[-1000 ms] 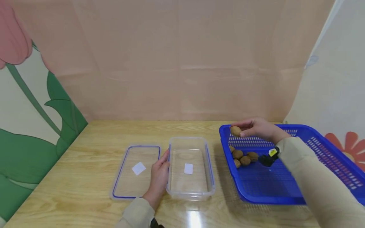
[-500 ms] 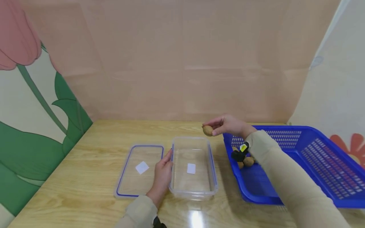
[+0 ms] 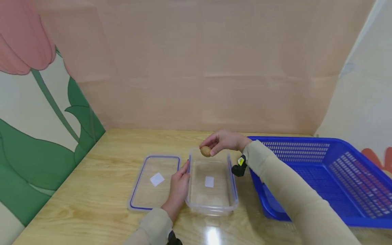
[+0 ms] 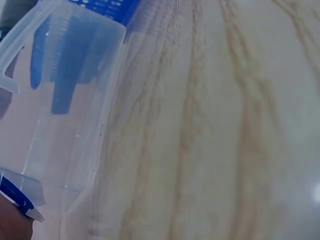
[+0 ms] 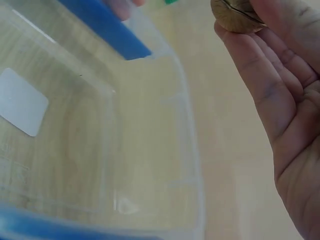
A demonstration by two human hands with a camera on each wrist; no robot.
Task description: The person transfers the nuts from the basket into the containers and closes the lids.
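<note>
My right hand [image 3: 225,141] pinches a walnut [image 3: 206,151] between thumb and fingertips, over the far end of a clear plastic container [image 3: 211,204]. Its seam shows in the right wrist view, where the walnut [image 5: 237,15] is cut off by the top edge. Only a white label [image 3: 209,181] shows inside the container, on its bottom. Along the container's left side lies my left hand [image 3: 179,182], its extended fingers against the wall. In the left wrist view just a bit of that hand [image 4: 12,222] appears, beside a blue clip strip [image 4: 15,192].
The blue-rimmed lid [image 3: 144,199] lies flat to the left of the container, with a white label on it. A large blue slotted basket [image 3: 318,211] stands on the right; my right sleeve hides its near-left part. Behind the wooden table [image 3: 92,190] hangs a plain backdrop.
The right hand has carried the walnut left from above the basket to over the container and lowered it slightly. My left hand stays at the container's side. The view has shifted a little rightward in frame.
</note>
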